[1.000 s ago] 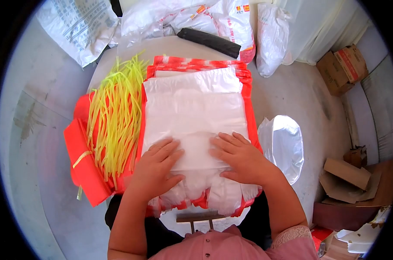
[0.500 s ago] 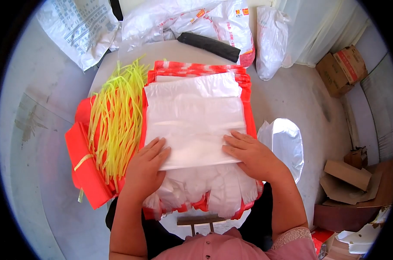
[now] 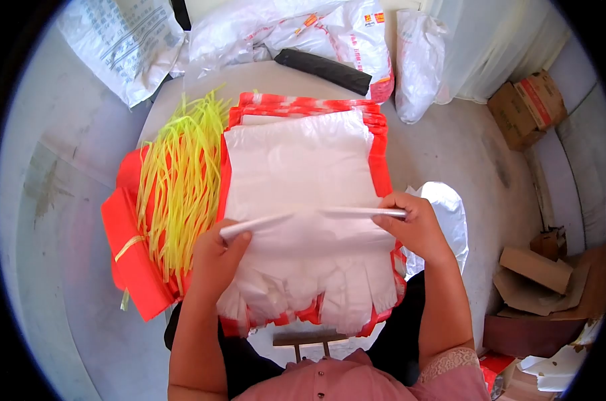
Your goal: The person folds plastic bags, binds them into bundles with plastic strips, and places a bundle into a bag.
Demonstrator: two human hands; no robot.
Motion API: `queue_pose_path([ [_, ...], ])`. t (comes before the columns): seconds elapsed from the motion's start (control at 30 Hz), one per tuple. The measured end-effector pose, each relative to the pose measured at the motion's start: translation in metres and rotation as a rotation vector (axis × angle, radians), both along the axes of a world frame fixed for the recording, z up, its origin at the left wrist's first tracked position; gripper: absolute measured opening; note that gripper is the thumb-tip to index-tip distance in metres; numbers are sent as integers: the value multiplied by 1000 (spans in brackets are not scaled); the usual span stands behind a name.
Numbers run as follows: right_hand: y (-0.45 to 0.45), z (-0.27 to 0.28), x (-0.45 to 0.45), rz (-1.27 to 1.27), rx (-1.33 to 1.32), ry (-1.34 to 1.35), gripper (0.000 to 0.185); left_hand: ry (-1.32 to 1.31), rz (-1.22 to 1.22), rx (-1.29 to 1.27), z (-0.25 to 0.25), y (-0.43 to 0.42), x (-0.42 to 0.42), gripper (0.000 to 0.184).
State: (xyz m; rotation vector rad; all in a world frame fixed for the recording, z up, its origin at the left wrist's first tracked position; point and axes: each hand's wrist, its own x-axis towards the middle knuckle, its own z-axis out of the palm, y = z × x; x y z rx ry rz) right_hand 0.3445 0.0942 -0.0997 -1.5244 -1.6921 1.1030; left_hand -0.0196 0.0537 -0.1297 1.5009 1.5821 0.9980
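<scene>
A stack of translucent white plastic bags (image 3: 299,164) lies on top of red plastic bags (image 3: 378,164) in front of me. Across its middle, the top white layer is bent into a narrow raised fold (image 3: 363,212). My left hand (image 3: 217,257) pinches the left end of this fold between thumb and fingers. At the other end, my right hand (image 3: 413,224) grips it the same way. Below the fold, crumpled white bag ends (image 3: 343,294) hang over the near side of the stack, with red plastic showing under them.
Yellow-green plastic ties (image 3: 183,180) lie left of the stack, over red bundles (image 3: 132,254). At the table's back are a black roll (image 3: 323,70) and printed white sacks (image 3: 283,30). A silvery bag (image 3: 443,220) sits right; cardboard boxes (image 3: 527,110) stand on the floor.
Both hands were lying flat on the white plastic; now they pinch its folded edge. That edge has moved up and away from me, from the near side to the middle of the stack.
</scene>
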Motion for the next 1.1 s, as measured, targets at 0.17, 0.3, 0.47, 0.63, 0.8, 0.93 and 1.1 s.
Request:
queue_pose_path([
  [0.17, 16, -20, -13, -146, 1, 28, 19, -105, 146, -29, -10, 22, 15, 39],
  [0.3, 30, -35, -15, -186, 33, -56, 30, 23, 102, 5, -11, 24, 11, 62],
  [0.47, 38, -47, -18, -243, 117, -129, 44, 64, 115, 23, -9, 25, 15, 62],
  [0.63, 37, -34, -27, -248, 132, -274, 49, 145, 161, 57, -14, 29, 15, 50],
  [0.8, 36, -46, -21, -88, 641, -530, 47, 433, 161, 183, -6, 27, 15, 49],
  [0.93, 9, -24, -39, 375, 555, -512, 54, 657, -135, 549, -8, 17, 21, 55],
  [1.1, -3, -27, -56, 542, 571, -585, 56, 728, -519, 458, -11, 10, 42, 62],
])
